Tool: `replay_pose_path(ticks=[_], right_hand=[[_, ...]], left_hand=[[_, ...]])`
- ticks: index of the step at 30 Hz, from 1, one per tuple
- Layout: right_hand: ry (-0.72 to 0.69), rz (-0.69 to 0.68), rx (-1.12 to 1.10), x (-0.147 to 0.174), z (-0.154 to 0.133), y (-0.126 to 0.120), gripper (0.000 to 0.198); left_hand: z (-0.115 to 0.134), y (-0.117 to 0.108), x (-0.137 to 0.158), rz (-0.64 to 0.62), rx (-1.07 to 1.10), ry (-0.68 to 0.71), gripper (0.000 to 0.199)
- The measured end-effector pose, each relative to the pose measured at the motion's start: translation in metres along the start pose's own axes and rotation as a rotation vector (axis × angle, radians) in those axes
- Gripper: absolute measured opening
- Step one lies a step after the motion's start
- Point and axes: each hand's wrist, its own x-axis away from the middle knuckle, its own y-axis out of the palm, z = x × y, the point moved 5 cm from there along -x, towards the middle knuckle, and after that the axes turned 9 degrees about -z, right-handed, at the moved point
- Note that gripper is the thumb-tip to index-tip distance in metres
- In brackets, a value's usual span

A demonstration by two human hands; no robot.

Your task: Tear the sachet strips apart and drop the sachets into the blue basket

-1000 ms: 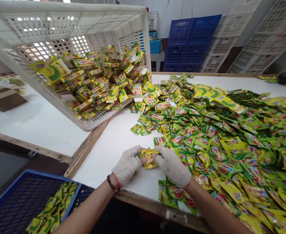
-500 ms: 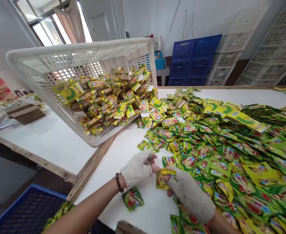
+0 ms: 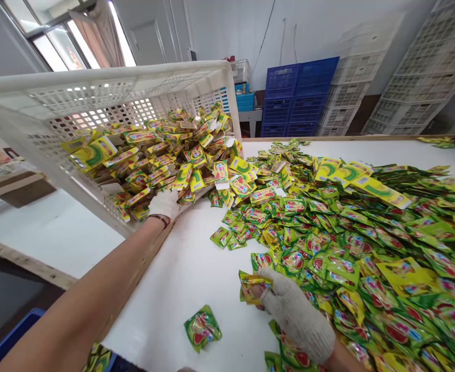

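My left hand (image 3: 165, 205), in a white fingerless glove, reaches to the front lip of the tipped white plastic crate (image 3: 233, 103). Its fingers are lost among the small yellow and green cartons (image 3: 144, 170), so their grip is hidden. Over the white table, my right hand (image 3: 297, 315), gloved the same way, is closed on a yellow foil packet (image 3: 254, 285), with a green packet edge showing beneath it. A single green packet (image 3: 203, 329) with watermelon pictures lies apart on the tabletop. Beside my right hand spreads a large heap of green packets (image 3: 339, 263).
Flattened yellow cartons (image 3: 382, 191) rest on the heap. A wooden edge strip (image 3: 146, 263) runs along the table's left side. Below it, a blue crate (image 3: 14, 338) stands at the lower left. Blue crates (image 3: 293, 101) and white crates (image 3: 409, 95) are stacked against the wall.
My left hand has left the packet by my right hand and moved up and left to the cartons in the crate. My right hand keeps the yellow packet, nearly in place. The view has shifted slightly.
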Motion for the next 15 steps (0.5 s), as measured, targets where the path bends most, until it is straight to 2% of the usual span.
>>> replay_pose_path(ticks=[4, 7, 9, 11, 13, 14, 15], right_hand=[[-0.096, 0.031, 0.092, 0.004, -0.009, 0.000, 0.026], [-0.184, 0.068, 0.051, 0.009, -0.016, -0.006, 0.026], [-0.213, 0.099, -0.060, 0.012, -0.018, -0.013, 0.035], [-0.195, 0.069, -0.220, 0.013, -0.018, -0.015, 0.048], [-0.139, -0.012, -0.341, 0.013, -0.017, -0.012, 0.051], [-0.119, -0.042, -0.375, 0.012, -0.017, -0.009, 0.050], [-0.103, -0.056, -0.396, 0.011, -0.017, -0.007, 0.048]], left_hand=[[-0.009, -0.012, 0.012, 0.006, 0.031, -0.012, 0.033], [-0.009, -0.018, 0.046, 0.051, 0.259, 0.033, 0.037], [0.000, -0.008, 0.080, -0.076, 0.560, 0.128, 0.039], [0.017, 0.010, 0.120, -0.328, 0.850, 0.255, 0.043], [0.036, 0.024, 0.159, -0.523, 1.013, 0.358, 0.044], [0.044, 0.028, 0.175, -0.541, 1.000, 0.397, 0.043], [0.051, 0.029, 0.188, -0.499, 0.941, 0.436, 0.043]])
